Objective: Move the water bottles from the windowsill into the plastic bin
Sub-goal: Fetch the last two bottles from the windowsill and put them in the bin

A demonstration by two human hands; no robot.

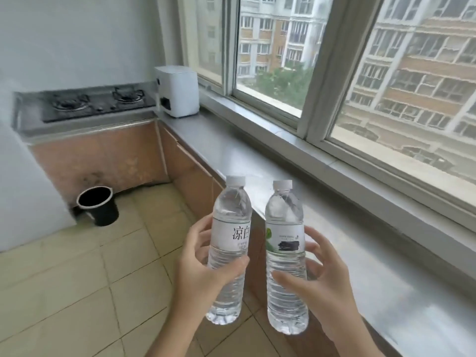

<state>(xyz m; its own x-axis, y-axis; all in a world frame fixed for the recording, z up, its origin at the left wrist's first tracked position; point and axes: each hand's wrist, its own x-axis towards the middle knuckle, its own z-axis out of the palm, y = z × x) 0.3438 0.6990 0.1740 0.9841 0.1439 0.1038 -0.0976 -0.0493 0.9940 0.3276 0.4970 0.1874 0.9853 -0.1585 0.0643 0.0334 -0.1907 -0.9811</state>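
**Two bottles up, no bin in sight**

From the head view, our left hand [203,264] wrapped the left bottle [229,243] and our right hand [319,274] curled round the right bottle [286,256], both upright, clear of the windowsill [283,140] at two o'clock. We could not see the plastic bin. Our call: keep both grips low and firm, bottles apart, and turn to find it.

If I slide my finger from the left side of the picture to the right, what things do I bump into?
Black bin → gas stove → white appliance → left hand → bottle with the black characters → bottle with the green leaf label → right hand → window.
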